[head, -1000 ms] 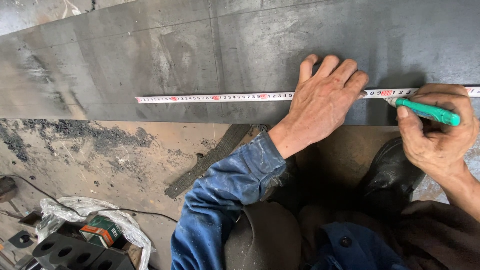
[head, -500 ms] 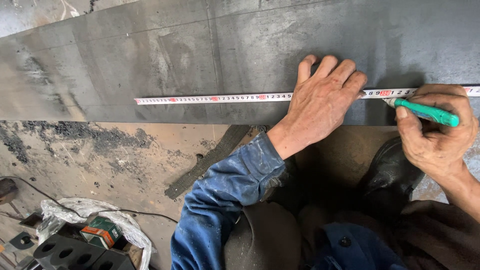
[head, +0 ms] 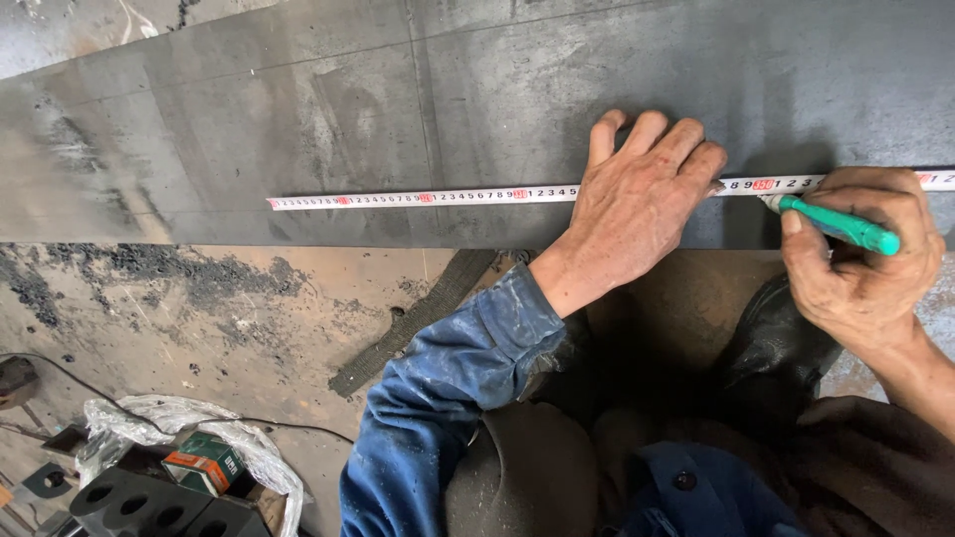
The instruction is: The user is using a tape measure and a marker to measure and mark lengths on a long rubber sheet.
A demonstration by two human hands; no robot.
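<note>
We press our left hand (head: 637, 214) flat, fingers spread, on the white steel measuring tape (head: 428, 197) stretched across the dark grey steel sheet (head: 328, 119). Just right of that hand, our right hand (head: 860, 264) pinches a green marker pen (head: 841, 225), its tip touching the sheet at the tape's edge. To mark well, we should keep the tape straight and pinned flat, tip tight against the graduation.

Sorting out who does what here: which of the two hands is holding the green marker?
The right hand, at the tape's right end, grips the green marker with its tip at the white measuring tape. The left hand lies flat, pressing the tape onto the dark steel sheet.
</note>
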